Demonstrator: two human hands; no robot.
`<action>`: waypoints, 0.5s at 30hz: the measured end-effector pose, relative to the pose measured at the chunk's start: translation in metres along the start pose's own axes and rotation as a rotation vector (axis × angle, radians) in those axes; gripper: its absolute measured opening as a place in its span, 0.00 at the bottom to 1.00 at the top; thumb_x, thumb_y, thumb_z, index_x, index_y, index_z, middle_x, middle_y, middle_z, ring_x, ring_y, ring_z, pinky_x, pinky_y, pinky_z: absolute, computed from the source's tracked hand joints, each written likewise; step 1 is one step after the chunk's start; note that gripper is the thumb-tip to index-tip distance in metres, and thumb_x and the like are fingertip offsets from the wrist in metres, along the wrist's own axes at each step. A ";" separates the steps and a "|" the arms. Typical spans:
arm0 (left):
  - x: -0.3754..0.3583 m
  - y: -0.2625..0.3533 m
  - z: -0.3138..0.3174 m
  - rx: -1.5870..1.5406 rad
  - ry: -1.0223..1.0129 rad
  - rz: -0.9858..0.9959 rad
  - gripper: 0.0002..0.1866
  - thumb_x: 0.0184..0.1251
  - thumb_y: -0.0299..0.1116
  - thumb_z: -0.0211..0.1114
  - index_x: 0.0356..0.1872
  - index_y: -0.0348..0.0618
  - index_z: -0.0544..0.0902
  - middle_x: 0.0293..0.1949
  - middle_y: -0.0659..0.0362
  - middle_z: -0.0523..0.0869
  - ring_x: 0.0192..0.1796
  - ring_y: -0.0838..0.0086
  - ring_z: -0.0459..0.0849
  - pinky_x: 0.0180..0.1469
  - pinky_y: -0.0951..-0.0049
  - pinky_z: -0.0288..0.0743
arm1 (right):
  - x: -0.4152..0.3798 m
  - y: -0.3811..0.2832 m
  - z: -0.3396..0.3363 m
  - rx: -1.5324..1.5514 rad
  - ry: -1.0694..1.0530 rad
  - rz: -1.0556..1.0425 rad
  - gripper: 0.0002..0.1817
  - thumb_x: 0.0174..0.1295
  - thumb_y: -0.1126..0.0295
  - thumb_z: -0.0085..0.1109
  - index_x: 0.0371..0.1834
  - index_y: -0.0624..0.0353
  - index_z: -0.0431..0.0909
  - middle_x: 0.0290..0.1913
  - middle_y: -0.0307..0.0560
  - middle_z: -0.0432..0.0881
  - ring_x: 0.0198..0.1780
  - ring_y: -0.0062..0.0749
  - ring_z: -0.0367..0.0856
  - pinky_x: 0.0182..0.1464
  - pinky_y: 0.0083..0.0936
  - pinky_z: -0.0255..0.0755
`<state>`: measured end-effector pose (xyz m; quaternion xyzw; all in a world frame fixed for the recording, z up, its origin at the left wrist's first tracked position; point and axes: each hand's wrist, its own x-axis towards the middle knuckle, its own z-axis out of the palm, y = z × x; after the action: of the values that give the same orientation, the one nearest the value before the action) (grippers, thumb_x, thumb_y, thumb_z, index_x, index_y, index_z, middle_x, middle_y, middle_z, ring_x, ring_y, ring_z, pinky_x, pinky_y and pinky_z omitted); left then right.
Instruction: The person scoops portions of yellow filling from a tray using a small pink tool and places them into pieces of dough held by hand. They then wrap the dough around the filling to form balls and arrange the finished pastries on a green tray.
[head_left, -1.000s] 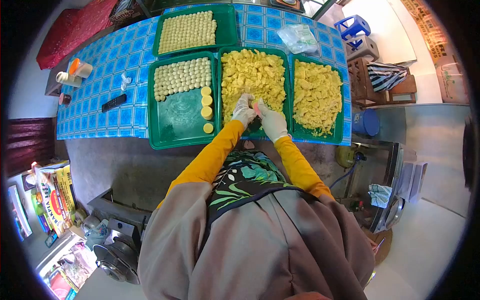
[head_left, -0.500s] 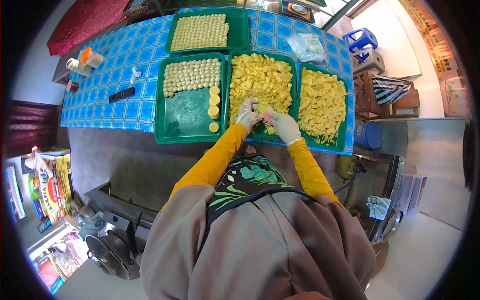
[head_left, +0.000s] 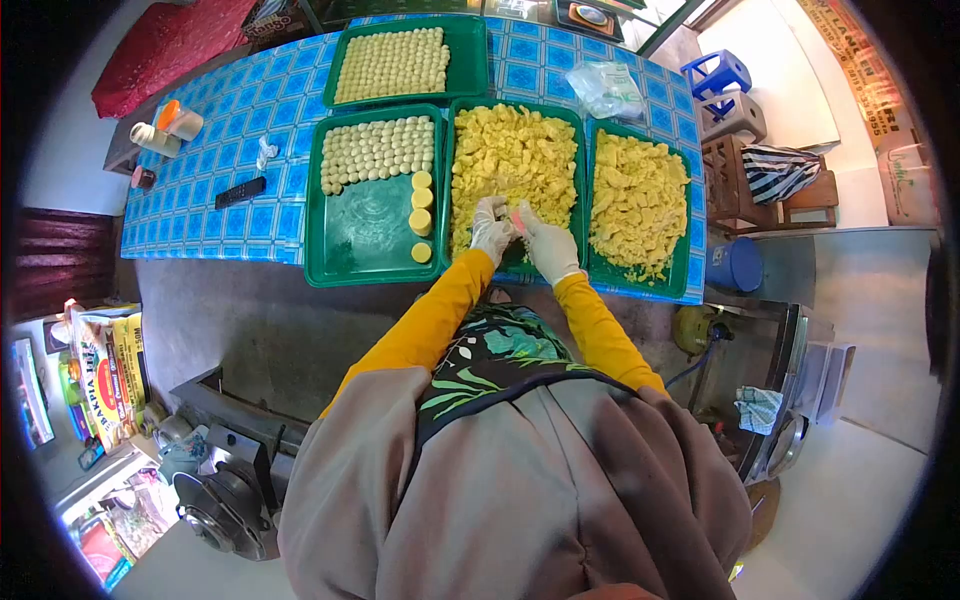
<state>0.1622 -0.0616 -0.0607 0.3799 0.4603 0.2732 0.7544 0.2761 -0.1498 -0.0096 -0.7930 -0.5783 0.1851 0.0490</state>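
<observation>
Both my hands wear pale, thin gloves and meet over the near edge of the middle green tray [head_left: 449, 190], which is heaped with crumbly yellow dough [head_left: 515, 150]. My right hand [head_left: 550, 248] grips a small, flat pink tool [head_left: 517, 222], perhaps a scraper. Close against it, my left hand [head_left: 490, 232] has its fingers curled; what lies in them is hidden. In the green tray on the left [head_left: 350, 250], rows of small pale balls [head_left: 378, 152] fill the far part. Several flat yellow discs [head_left: 421, 222] line its right side.
On the right stands another green tray [head_left: 684, 262] of yellow crumbs. A further tray [head_left: 468, 60] with pale balls lies behind. The blue checked tablecloth [head_left: 220, 225] also carries a black remote [head_left: 240, 192], a plastic bag [head_left: 606, 90] and jars [head_left: 180, 120] at the left.
My right hand has drawn in toward my left, bringing the pink tool close to the left fingers. The whole view has shifted slightly; the trays and discs stay as they were.
</observation>
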 end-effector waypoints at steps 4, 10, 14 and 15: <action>0.015 -0.014 -0.008 0.187 -0.030 0.158 0.31 0.46 0.17 0.68 0.57 0.42 0.77 0.55 0.47 0.81 0.50 0.58 0.83 0.44 0.64 0.80 | -0.015 0.014 -0.005 0.043 0.037 -0.042 0.27 0.70 0.64 0.50 0.74 0.41 0.67 0.36 0.61 0.85 0.38 0.59 0.85 0.40 0.49 0.77; 0.020 0.039 0.010 1.257 -0.266 0.283 0.17 0.54 0.27 0.68 0.46 0.52 0.83 0.40 0.46 0.84 0.48 0.50 0.85 0.43 0.58 0.80 | -0.023 0.031 0.007 0.021 0.136 -0.032 0.25 0.68 0.60 0.55 0.69 0.35 0.74 0.35 0.56 0.84 0.37 0.58 0.83 0.39 0.48 0.76; 0.022 0.040 0.011 1.569 -0.332 0.534 0.15 0.55 0.30 0.67 0.45 0.51 0.84 0.38 0.50 0.85 0.50 0.50 0.85 0.46 0.53 0.79 | -0.035 0.018 0.002 -0.126 0.315 -0.006 0.26 0.62 0.68 0.57 0.65 0.41 0.75 0.38 0.55 0.80 0.40 0.56 0.81 0.40 0.49 0.74; 0.019 0.041 0.007 1.571 -0.345 0.535 0.15 0.55 0.30 0.67 0.45 0.51 0.84 0.38 0.50 0.85 0.50 0.50 0.85 0.46 0.53 0.79 | -0.037 0.013 -0.003 -0.124 0.314 0.006 0.26 0.62 0.68 0.57 0.65 0.41 0.75 0.38 0.55 0.80 0.40 0.56 0.81 0.40 0.49 0.74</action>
<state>0.1742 -0.0264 -0.0340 0.9261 0.2895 -0.0185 0.2412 0.2790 -0.1886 -0.0019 -0.8153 -0.5716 0.0231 0.0891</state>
